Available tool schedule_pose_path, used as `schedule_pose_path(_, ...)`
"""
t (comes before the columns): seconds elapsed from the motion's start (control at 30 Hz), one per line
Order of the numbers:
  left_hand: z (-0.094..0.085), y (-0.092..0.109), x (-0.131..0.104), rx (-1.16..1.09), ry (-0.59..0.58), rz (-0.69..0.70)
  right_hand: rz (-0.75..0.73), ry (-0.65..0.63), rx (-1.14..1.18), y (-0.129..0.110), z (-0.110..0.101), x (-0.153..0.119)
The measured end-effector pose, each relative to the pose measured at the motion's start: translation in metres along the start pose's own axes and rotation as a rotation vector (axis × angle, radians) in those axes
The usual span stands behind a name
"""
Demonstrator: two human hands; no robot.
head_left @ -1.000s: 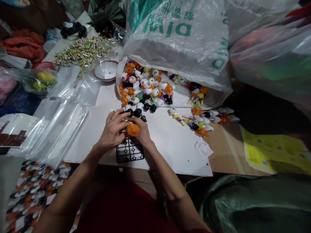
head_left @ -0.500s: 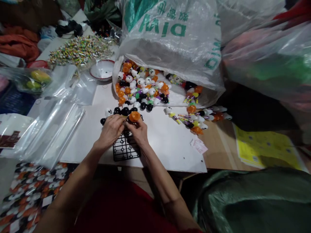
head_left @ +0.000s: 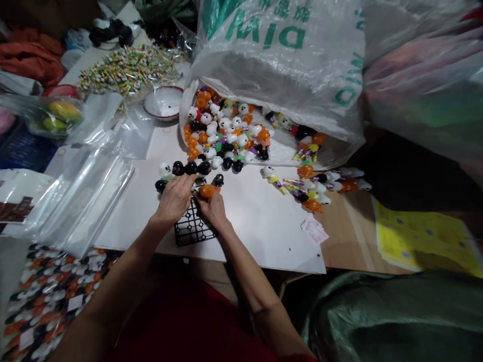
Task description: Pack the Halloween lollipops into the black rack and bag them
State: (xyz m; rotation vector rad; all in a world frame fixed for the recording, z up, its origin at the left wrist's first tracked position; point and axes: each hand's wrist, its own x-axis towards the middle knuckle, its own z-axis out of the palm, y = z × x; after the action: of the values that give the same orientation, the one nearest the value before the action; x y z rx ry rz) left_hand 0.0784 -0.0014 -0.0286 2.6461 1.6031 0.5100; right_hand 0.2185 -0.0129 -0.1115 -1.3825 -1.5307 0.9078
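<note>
My right hand (head_left: 213, 208) is closed on a small toy with a round orange head (head_left: 206, 191), held low over the far part of a black plastic grid (head_left: 193, 229). Close beside it, my left hand (head_left: 175, 197) has its fingers bent together at the grid's far left; what they grip is hidden. Beyond my hands lie several round black-headed toys (head_left: 190, 167) and a white-headed one (head_left: 165, 170). Another small black one (head_left: 219, 179) sits just past my right fingers.
A big white sack (head_left: 279, 65) spills orange, white and black toys. More toys (head_left: 313, 188) lie right, near pink paper slips (head_left: 314, 229). Clear plastic bags (head_left: 86, 201) cover the left; behind are an enamel bowl (head_left: 164, 100) and a heap of small colourful sticks (head_left: 128, 68).
The orange-headed toy has come down and nearer to me, tilting in my right hand. My left hand stays almost in place. The whole view has shifted slightly.
</note>
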Motion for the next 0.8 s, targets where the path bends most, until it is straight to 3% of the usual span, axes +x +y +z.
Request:
schedule_pose_path(0.1, 0.002, -0.005, 0.000, -0.030, 0.023, -0.029, -0.032, -0.058, -0.092, 0.002, -0.002, 0.001)
schedule_pose_path(0.27, 0.005, -0.008, 0.002, -0.049, 0.028, -0.054, 0.005, -0.013, -0.116, 0.000, -0.002, 0.006)
schedule_pose_path(0.47, 0.007, -0.010, 0.003, -0.039, 0.031, -0.085, -0.015, -0.278, -0.414, -0.024, -0.009, 0.014)
schedule_pose_path(0.63, 0.006, -0.018, 0.004, -0.172, 0.134, -0.091, 0.021, -0.441, -0.612, -0.041, -0.014, 0.030)
schedule_pose_path(0.7, 0.004, -0.021, 0.005, -0.204, 0.159, -0.104, 0.007, -0.438, -0.562, -0.036, -0.014, 0.034)
schedule_pose_path(0.8, 0.003, -0.024, 0.006, -0.199, 0.146, -0.101, 0.030, -0.332, -0.396, -0.019, -0.013, 0.032)
